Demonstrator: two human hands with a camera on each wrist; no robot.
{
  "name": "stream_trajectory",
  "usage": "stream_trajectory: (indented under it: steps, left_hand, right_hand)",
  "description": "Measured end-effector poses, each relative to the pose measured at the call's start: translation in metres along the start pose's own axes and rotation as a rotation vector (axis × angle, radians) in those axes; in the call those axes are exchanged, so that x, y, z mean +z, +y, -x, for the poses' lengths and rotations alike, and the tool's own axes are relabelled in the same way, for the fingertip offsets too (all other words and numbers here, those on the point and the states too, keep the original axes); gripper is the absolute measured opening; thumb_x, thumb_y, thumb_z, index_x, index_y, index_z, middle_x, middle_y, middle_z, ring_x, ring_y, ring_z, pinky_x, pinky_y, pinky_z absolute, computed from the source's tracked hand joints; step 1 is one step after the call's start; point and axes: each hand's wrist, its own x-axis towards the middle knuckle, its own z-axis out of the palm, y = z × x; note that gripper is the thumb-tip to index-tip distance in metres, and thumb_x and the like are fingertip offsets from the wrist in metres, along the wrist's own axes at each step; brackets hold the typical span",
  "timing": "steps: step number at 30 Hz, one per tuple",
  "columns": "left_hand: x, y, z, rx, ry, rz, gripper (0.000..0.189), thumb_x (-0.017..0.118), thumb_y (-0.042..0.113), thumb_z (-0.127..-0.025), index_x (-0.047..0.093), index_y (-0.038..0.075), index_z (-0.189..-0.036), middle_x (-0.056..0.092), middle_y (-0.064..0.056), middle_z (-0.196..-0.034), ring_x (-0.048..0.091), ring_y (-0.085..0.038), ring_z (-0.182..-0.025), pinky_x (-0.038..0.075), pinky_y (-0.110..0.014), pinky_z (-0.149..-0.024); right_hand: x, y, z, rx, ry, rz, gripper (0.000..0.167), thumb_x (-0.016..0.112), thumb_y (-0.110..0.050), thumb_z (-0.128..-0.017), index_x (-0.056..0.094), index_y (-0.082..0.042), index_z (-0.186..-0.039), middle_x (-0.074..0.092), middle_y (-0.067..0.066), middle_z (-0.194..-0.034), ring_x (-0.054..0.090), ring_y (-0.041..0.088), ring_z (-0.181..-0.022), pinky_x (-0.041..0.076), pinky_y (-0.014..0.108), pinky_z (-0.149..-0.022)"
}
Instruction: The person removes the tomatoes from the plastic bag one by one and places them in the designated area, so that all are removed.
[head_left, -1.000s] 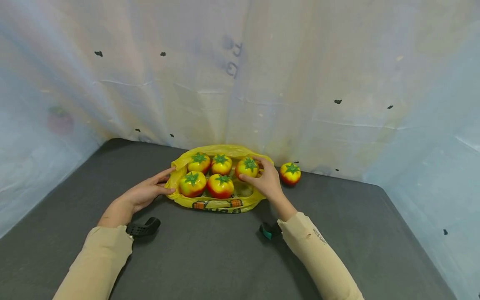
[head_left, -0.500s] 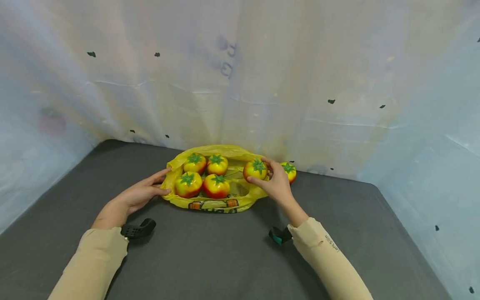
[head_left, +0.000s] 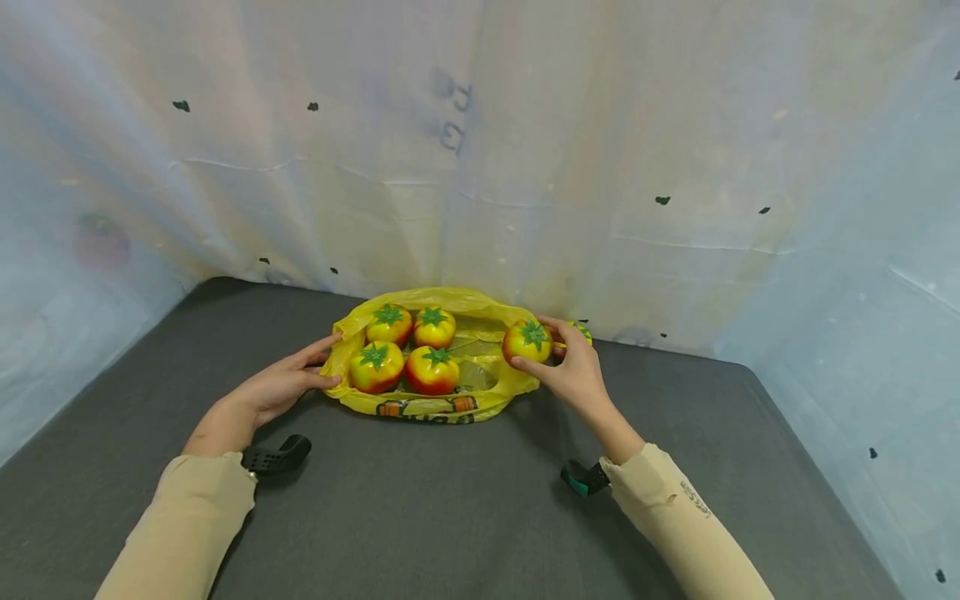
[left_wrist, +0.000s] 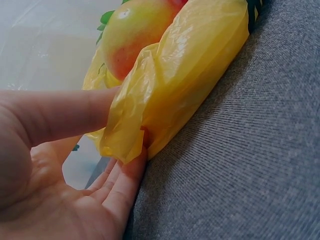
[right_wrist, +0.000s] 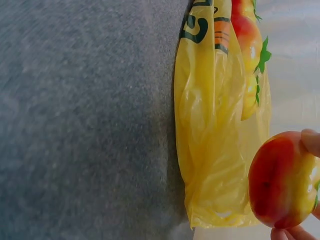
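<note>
A yellow plastic bag (head_left: 491, 400) lies with its mouth spread, several red-and-yellow tomatoes (head_left: 432, 372) with green star-shaped tops inside its left half. My left hand (head_left: 273, 390) holds the bag's left edge; in the left wrist view the thumb (left_wrist: 75, 111) reaches over the rim and the fingers (left_wrist: 122, 187) lie beneath it. My right hand (head_left: 581, 379) grips one tomato (head_left: 527, 342) between thumb and fingers, above the bag's right edge. In the right wrist view this tomato (right_wrist: 280, 180) is beside the bag's end. Another tomato (head_left: 582, 332) is mostly hidden behind my right hand.
A dark grey table surface (head_left: 420, 508) extends all around the bag. Pale plastic sheeting (head_left: 555, 167) rises close behind the bag and along both sides. Black straps (head_left: 277, 457) hang at both wrists.
My right hand has lifted the tomato from the bag's right part and moved it rightward to the edge, covering most of the outside tomato. My left hand stays at the bag's left edge.
</note>
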Motion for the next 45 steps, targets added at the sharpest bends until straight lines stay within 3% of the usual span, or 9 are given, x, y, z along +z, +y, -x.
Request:
stream_trajectory:
  steps: [22,45]
  left_hand:
    - [-0.005,-0.001,0.001,-0.001,-0.002,0.009,0.09,0.062,0.019,-0.094,-0.004,0.021,-0.155,-0.012,-0.029,-0.155,-0.008,-0.049,-0.142,0.004,-0.065,-0.111]
    - [-0.001,0.001,-0.001,0.002,-0.005,0.001,0.088,0.058,0.013,-0.095,-0.006,0.022,-0.155,-0.012,-0.03,-0.155,-0.008,-0.05,-0.142,0.004,-0.067,-0.111]
  right_hand:
    - [-0.023,0.012,0.009,0.008,0.024,0.118,0.072,0.078,-0.035,-0.08,0.047,-0.013,-0.14,0.05,0.015,-0.131,0.051,0.032,-0.115,0.047,0.047,-0.093]
    - [-0.048,0.054,0.029,0.104,0.045,0.168,0.073,0.077,-0.036,-0.081,0.046,-0.008,-0.141,0.048,0.019,-0.132,0.052,0.035,-0.113,0.046,0.05,-0.096]
